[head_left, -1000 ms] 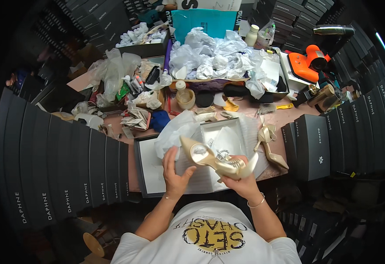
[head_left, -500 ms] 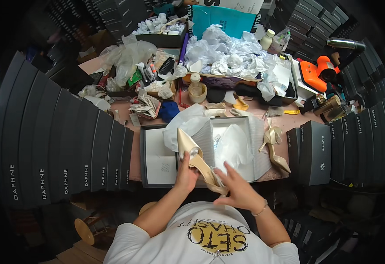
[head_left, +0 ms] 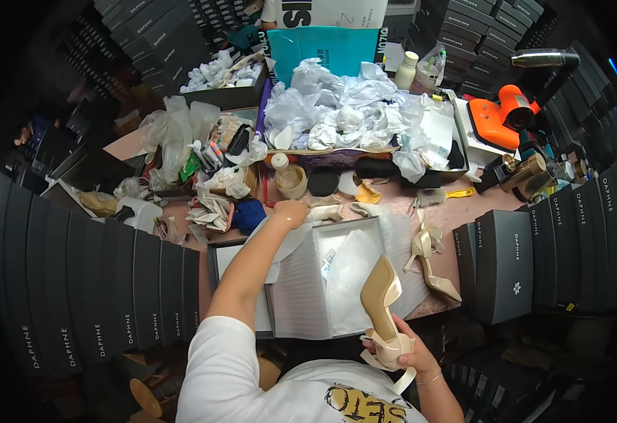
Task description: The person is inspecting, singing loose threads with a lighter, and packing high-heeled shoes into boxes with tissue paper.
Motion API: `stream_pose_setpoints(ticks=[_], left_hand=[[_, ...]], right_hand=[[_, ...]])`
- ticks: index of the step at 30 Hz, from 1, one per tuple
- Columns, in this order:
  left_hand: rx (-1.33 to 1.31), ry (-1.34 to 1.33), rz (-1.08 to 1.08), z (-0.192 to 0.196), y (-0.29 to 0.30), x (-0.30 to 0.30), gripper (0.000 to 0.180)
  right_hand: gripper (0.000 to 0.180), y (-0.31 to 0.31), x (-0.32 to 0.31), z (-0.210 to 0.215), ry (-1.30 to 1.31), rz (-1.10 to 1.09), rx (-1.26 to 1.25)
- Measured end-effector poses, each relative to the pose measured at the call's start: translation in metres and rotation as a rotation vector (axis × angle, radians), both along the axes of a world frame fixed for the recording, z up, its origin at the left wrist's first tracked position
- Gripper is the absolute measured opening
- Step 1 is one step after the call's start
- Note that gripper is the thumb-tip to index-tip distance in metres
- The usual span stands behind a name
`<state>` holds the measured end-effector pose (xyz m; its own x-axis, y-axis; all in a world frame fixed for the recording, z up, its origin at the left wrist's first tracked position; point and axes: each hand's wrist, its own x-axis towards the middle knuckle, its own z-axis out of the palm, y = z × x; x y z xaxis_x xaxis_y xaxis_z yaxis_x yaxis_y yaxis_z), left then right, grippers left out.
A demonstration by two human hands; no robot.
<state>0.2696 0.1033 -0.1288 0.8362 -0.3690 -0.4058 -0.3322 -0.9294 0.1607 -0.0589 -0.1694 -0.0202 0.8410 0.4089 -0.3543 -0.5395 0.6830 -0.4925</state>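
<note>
My right hand (head_left: 415,350) is closed around the heel end of a beige pointed high-heeled shoe (head_left: 377,292). The shoe's toe points up and away from me, its sole is turned into view, and a loose strap hangs below. My left arm stretches forward across the open shoebox (head_left: 320,282). Beyond the box, my left hand (head_left: 291,213) is down at the table beside a pale rolled cloth (head_left: 324,213); its fingers are mostly hidden. A matching beige shoe (head_left: 432,266) lies on its side right of the box.
Dark shoebox stacks rise at left (head_left: 97,282) and right (head_left: 506,261). Further back are a jar (head_left: 291,180), a blue cloth (head_left: 250,216), a yellow-handled brush (head_left: 439,197), crumpled white paper (head_left: 350,106) and an orange device (head_left: 495,120). Foam sheet and tissue paper line the box.
My left hand has let go of the shoe and reached forward to the far side of the box. The shoe has moved right in my right hand and turned sole into view.
</note>
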Motion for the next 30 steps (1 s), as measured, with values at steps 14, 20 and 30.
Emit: stream_pose_setpoints(ticks=[14,20,30], left_hand=[[-0.970,-0.557,0.084,0.146,0.069,-0.196,0.016],[-0.778,-0.295,0.807,0.058,0.123,-0.287,0.015],[-0.975,-0.291,0.333,0.095,0.091,-0.214,0.026]], right_hand=[[0.095,0.082,0.086,0.039,-0.092,0.353,0.212],[0.085,0.120,0.071,-0.003,-0.072,0.422,0.072],[0.092,0.109,0.033,-0.022,0.057,0.389,0.261]])
